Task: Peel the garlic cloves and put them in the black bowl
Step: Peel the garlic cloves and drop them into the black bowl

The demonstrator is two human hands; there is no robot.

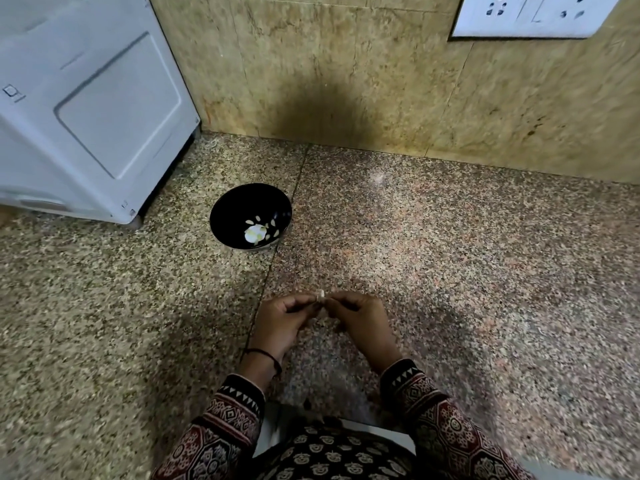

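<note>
A small pale clove (pixel 321 295) sits just below the frame's centre, pinched between both hands. The left hand (pixel 282 322) and right hand (pixel 362 320) curl their fingers and meet at it. It is too small to tell its long axis or remaining skin. The black bowl (pixel 235 202), holding a few peeled cloves (pixel 273 224), stands on the speckled table (pixel 450 254) up and left of the hands, nearer the left hand.

1 garlic clove (pixel 321 296): small, pale, only its tip shows, pinched betw. left hand (pixel 287 318) & right hand (pixel 360 320). black bowl (pixel 232 206): round, upright, well beyond the grip, off to its left. Several pale peeled cloves (pixel 257 232) at its bottom.
</note>
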